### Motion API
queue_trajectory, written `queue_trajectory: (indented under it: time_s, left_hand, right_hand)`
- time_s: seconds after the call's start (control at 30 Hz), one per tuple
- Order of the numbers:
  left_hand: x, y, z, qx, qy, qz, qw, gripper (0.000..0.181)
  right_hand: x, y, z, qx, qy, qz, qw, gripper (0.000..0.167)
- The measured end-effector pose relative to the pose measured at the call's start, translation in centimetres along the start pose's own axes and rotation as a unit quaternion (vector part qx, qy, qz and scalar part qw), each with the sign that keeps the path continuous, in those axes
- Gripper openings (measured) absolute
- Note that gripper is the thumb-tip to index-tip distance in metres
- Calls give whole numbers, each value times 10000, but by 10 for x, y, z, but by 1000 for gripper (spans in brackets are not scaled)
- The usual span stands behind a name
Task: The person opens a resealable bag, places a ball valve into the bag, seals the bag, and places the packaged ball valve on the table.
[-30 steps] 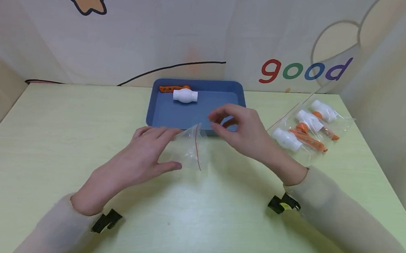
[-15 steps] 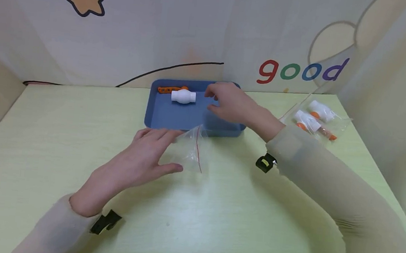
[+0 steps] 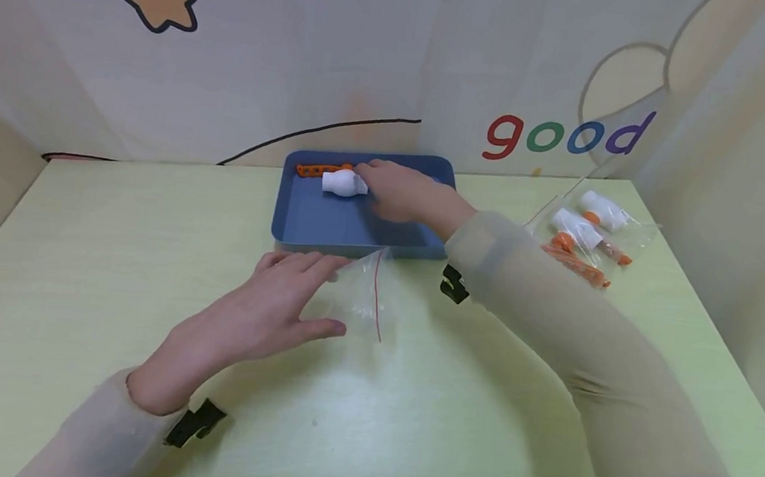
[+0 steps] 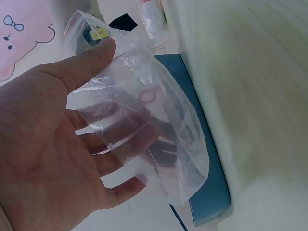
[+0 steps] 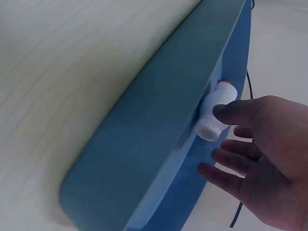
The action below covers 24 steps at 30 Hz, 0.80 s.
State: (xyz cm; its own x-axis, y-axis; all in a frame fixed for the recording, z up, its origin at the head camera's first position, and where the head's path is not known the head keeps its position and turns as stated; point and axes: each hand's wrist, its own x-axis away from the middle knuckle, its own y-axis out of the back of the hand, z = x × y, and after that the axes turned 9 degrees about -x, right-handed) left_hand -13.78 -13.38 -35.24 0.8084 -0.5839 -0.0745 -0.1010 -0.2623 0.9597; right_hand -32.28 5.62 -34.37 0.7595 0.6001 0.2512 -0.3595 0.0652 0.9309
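My left hand (image 3: 255, 314) is spread, thumb apart from the fingers, with a clear zip bag (image 3: 361, 306) between them. In the left wrist view, the fingers show through the bag (image 4: 163, 130). My right hand (image 3: 408, 193) reaches into the blue tray (image 3: 299, 230) at a white ball valve body (image 3: 342, 183) with ribbed ends. In the right wrist view, the thumb of the right hand (image 5: 274, 154) overlaps the valve body (image 5: 215, 108), and the other fingers extend below. Index contact is hidden. Behind the valve body lies an orange handle (image 3: 318, 170).
A larger clear bag (image 3: 645, 231) lies at the table's right, holding white valve pieces (image 3: 576, 228) and an orange handle (image 3: 575, 266). My right sleeve (image 3: 554, 334) crosses in front of it. A printed curtain (image 3: 290, 50) stands behind the tray.
My right hand has moved from beside the small bag, over the tray, then leftward and down to the white valve body. The left hand and its bag have hardly moved.
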Motion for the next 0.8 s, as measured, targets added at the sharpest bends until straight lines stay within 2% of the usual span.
queue_trajectory:
  time_s: [0.2, 0.47, 0.7, 0.8]
  left_hand:
    - [3, -1, -2, 51, -32, 129, 9999, 74]
    - [5, -1, -3, -48, 18, 243, 9997, 74]
    - [7, -1, -3, -53, -12, 263, 9996, 73]
    - [7, -1, -3, -59, -15, 271, 9996, 73]
  right_hand:
    - [-13, -6, 5, 19, -1, 168, 9999, 64]
    - [-14, -5, 10, -248, -123, -63, 9996, 54]
    - [-22, -10, 10, -693, -366, -123, 9968, 57]
    - [-23, -12, 10, -816, -467, -263, 9952, 53]
